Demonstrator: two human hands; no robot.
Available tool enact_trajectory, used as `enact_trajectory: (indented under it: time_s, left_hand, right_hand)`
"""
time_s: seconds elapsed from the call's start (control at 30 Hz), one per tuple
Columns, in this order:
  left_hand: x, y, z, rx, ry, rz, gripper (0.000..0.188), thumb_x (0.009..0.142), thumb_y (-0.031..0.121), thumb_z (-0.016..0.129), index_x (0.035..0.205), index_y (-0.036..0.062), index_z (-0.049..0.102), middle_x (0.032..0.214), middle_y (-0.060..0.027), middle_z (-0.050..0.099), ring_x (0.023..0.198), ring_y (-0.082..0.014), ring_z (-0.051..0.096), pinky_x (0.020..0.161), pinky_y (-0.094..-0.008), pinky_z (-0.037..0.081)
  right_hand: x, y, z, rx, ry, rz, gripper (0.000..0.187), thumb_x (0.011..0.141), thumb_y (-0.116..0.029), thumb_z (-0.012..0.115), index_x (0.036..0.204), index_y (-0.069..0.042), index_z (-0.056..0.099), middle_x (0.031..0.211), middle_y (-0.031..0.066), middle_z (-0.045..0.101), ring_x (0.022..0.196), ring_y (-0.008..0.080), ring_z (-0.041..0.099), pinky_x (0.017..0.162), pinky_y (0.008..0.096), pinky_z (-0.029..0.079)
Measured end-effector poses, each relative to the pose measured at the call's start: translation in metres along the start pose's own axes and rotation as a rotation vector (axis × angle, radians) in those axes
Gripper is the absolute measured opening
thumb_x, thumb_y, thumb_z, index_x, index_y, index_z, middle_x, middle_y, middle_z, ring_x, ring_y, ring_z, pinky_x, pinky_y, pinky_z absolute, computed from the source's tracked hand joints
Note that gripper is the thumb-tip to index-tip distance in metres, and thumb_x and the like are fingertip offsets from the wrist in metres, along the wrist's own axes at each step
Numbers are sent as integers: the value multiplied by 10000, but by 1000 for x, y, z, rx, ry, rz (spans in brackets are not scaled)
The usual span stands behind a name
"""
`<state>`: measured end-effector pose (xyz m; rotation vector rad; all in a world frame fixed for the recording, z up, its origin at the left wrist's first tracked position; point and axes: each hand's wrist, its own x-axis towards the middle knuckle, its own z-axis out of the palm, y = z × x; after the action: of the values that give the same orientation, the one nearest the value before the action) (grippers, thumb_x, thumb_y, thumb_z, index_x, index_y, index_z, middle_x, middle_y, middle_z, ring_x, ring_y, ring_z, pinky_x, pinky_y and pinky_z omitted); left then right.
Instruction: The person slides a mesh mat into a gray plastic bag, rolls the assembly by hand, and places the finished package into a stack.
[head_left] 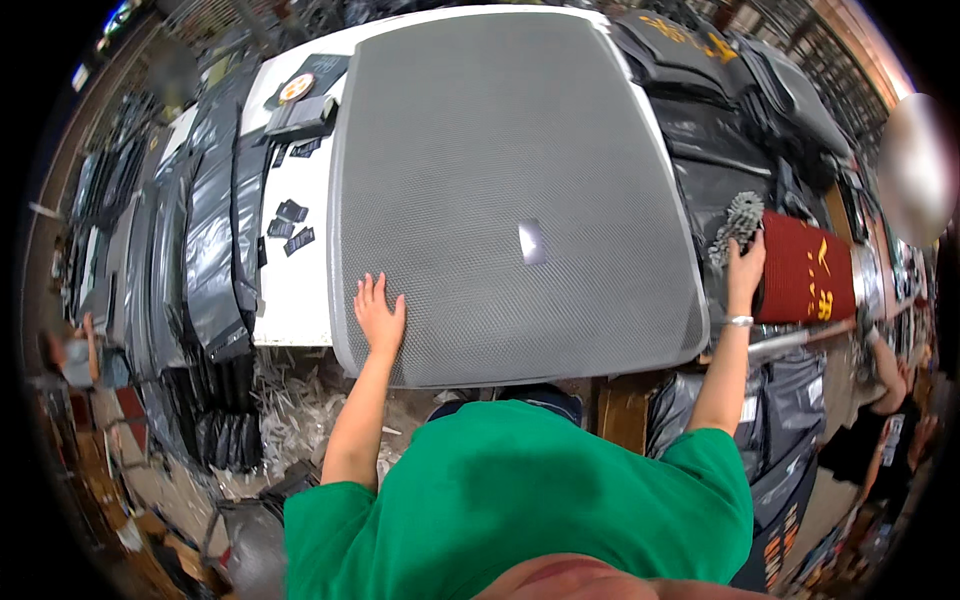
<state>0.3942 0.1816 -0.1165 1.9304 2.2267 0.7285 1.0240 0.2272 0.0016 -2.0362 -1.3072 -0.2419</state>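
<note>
A large grey textured mat (500, 130) lies flat across the white table (300, 270), its near edge close to my body. My left hand (380, 312) rests on the mat's near left part, fingers spread. A small shiny rectangular label (533, 242) sits on the mat, right of its middle. Out past the mat's right edge, my right hand (745, 268) is closed on a fluffy grey duster (740, 220). A dark red ribbed mat (810, 270) with yellow markings lies right beside that hand.
Several small black tags (290, 212) and a grey box-shaped object (303, 118) lie on the table's left strip. Black plastic-wrapped stacks (212, 220) stand at the left, dark folded mats (690, 60) at the far right. Other people (880, 430) are at both sides.
</note>
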Motion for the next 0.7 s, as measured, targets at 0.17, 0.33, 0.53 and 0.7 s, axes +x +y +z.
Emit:
enact_trajectory:
  time_s: [0.17, 0.33, 0.53, 0.7]
  left_hand:
    - [-57, -60, -44, -293, 163, -280, 598, 803, 137, 630, 1303, -72, 378, 1346, -250, 406, 1249, -372, 383, 1057, -402, 280]
    - [-143, -130, -20, -448, -55, -478, 637, 892, 243, 568, 1374, -64, 287, 1411, -243, 325, 1284, -345, 349, 1073, -388, 250]
    - [-126, -130, -46, -480, -101, -360, 442, 816, 67, 642, 1193, -63, 450, 1149, -173, 509, 989, -238, 565, 860, -319, 448]
    - [-137, -82, -91, -1243, -356, -840, 304, 867, 291, 606, 1011, 39, 515, 840, -50, 568, 690, -153, 550, 542, -282, 430]
  right_hand:
    - [-167, -10, -29, 429, -326, 451, 199, 881, -180, 583, 859, 16, 606, 653, 57, 608, 627, 170, 563, 613, 293, 451]
    - [-330, 27, 13, 728, -418, 1011, 565, 851, -304, 631, 1307, -31, 439, 1223, 111, 536, 1079, 209, 536, 788, 355, 482]
    - [-301, -52, -8, 839, -538, 884, 575, 852, -255, 630, 1296, 43, 419, 1280, 136, 476, 1139, 231, 475, 925, 379, 400]
    - [-307, -53, -13, 1362, -326, 1100, 360, 863, -307, 630, 1063, -19, 548, 942, 74, 610, 828, 187, 593, 695, 315, 492]
